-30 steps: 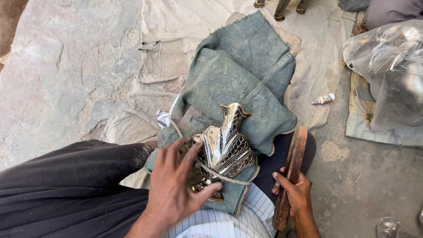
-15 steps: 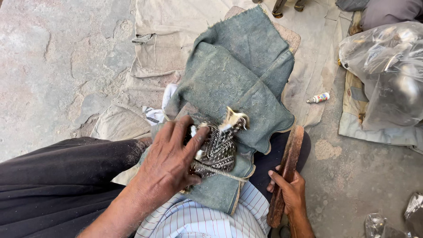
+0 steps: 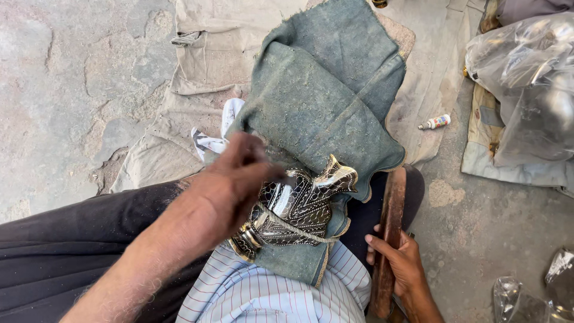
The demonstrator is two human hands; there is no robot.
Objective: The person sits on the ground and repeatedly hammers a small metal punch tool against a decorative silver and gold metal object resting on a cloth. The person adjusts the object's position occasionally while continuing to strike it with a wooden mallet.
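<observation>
embossed silver sheath (image 3: 296, 209) under left hand (image 3: 230, 185).

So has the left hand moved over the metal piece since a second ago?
Yes. The left hand has slid from the metal piece's lower part up onto its upper left side, towards the green cloth.

Your left hand (image 3: 230, 185) lifts off the ornate metal sheath (image 3: 296, 209) and slides to its left edge, fingers now bunched, uncovering its patterned face on the green cloth (image 3: 323, 101).

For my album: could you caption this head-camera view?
Left hand rubs an ornate metal piece on green cloth; right hand grips a wooden stick.
</observation>
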